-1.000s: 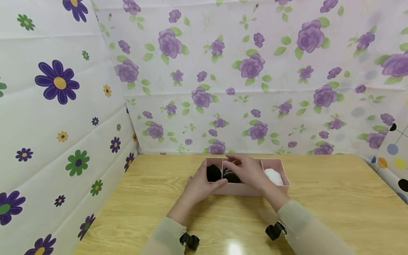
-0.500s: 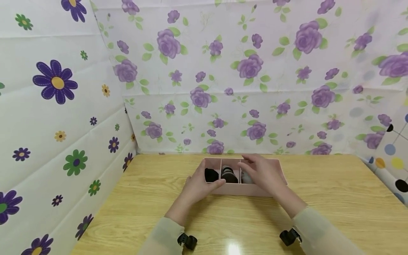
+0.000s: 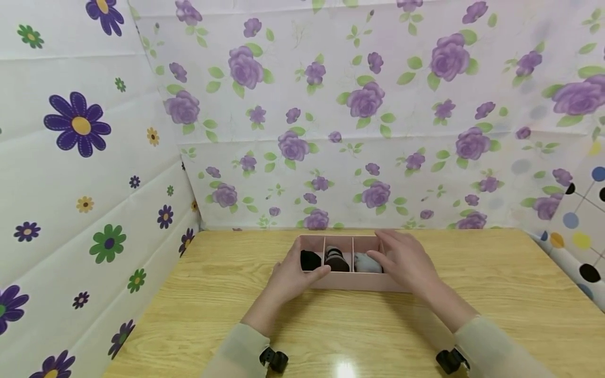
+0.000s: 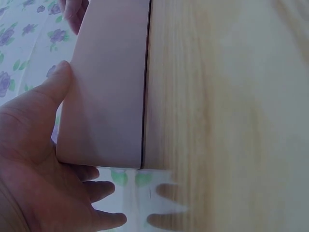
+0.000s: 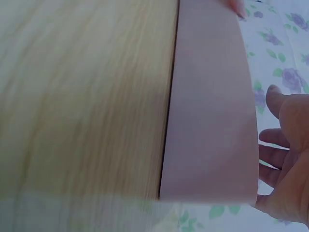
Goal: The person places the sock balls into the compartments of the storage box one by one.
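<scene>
Floral sheets behind wooden counter [image 3: 472, 294]. Pink divided box [image 3: 347, 282] sits mid-counter. My left hand [image 3: 293, 275] grips its left end, thumb on the rim; right hand [image 3: 408, 265] lies relaxed over the right end.

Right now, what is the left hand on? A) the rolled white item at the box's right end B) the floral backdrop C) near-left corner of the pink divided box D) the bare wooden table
C: the left hand holds the near-left corner of the pink rectangular divided box, its thumb lying on the box's front wall.
</scene>
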The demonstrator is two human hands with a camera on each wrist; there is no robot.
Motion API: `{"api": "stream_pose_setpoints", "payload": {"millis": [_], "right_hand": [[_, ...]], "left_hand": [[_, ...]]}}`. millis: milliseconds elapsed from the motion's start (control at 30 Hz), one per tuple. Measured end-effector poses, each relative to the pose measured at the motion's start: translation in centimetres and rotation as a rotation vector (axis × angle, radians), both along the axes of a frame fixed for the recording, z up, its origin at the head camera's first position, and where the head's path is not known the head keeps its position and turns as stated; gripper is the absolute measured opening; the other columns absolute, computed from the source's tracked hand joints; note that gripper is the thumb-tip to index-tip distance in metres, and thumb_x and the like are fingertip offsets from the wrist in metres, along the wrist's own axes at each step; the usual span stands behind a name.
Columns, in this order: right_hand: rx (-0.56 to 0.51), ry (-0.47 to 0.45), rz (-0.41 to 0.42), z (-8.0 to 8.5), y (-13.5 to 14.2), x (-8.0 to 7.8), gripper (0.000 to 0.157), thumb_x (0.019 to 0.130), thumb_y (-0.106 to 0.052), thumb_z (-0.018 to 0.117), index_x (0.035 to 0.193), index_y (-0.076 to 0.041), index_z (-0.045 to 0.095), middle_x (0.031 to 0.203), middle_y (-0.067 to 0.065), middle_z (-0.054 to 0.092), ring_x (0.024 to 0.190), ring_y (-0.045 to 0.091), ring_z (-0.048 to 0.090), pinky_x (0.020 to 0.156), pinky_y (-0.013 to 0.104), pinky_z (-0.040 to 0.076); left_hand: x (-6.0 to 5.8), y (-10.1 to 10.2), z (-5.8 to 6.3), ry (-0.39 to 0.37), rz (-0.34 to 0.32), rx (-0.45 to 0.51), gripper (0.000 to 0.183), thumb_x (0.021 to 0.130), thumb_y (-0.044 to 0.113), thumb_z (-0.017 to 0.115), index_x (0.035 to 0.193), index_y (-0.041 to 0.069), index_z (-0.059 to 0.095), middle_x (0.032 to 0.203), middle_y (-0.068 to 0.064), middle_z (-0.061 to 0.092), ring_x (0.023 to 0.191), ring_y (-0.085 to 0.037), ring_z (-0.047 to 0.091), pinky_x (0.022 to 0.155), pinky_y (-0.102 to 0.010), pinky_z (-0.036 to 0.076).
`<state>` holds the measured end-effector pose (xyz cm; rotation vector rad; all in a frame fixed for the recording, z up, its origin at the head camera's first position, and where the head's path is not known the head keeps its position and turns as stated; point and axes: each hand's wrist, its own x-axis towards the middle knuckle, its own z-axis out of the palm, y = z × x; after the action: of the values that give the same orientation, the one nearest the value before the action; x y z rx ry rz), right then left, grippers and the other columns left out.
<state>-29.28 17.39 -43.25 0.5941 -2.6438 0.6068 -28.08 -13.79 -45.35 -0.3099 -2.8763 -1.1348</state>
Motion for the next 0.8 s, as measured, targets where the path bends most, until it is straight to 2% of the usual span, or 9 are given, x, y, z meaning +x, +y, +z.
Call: {"api": "stream_pose_setpoints", "payload": {"millis": [100, 300, 600, 800], "right_hand": [[0.02, -0.012, 0.0, -0.3, 1.1, 0.5, 0.067, 0.108, -0.041, 0.073, 0.158, 0.001, 0.058, 0.159, 0.025, 0.057, 0.149, 0.05, 0.049, 0.125, 0.071, 0.029], [0.073, -0.045, -0.032, -1.3, 3.2, 1.0, 0.073, 0.11, -0.046, 0.068, 0.163, 0.001, 0.05, 0.168, 0.027, 0.045, 0.156, 0.052, 0.037, 0.125, 0.077, 0.021], [0.072, -0.148, -0.013, -2.0, 4.7, 1.2, 0.074, 0.116, -0.051, 0.056, 0.168, 0.0, 0.043, 0.172, 0.028, 0.038, 0.157, 0.051, 0.035, 0.124, 0.079, 0.018], [0.071, -0.149, 0.012, -1.7, 5.0, 1.3, 0.074, 0.117, -0.05, 0.053, 0.169, 0.001, 0.041, 0.173, 0.029, 0.035, 0.156, 0.053, 0.037, 0.124, 0.079, 0.018]], "left_hand": [[0.2, 0.1, 0.1, 0.002, -0.006, 0.001, 0.117, 0.1, 0.066, 0.074, 0.177, 0.003, 0.012, 0.177, -0.021, 0.031, 0.156, -0.042, 0.043, 0.126, -0.078, 0.015], [0.4, 0.1, 0.1, -0.005, -0.009, -0.004, 0.117, 0.101, 0.067, 0.072, 0.177, 0.004, 0.01, 0.179, -0.021, 0.029, 0.157, -0.042, 0.042, 0.127, -0.077, 0.014], [0.7, 0.2, 0.2, -0.018, 0.002, -0.039, 0.119, 0.1, 0.071, 0.07, 0.177, 0.004, 0.01, 0.179, -0.019, 0.027, 0.159, -0.041, 0.04, 0.127, -0.078, 0.014], [0.9, 0.3, 0.6, 0.0, 0.009, -0.078, 0.117, 0.101, 0.073, 0.067, 0.177, 0.005, 0.01, 0.18, -0.018, 0.026, 0.162, -0.039, 0.035, 0.127, -0.077, 0.013]]}}
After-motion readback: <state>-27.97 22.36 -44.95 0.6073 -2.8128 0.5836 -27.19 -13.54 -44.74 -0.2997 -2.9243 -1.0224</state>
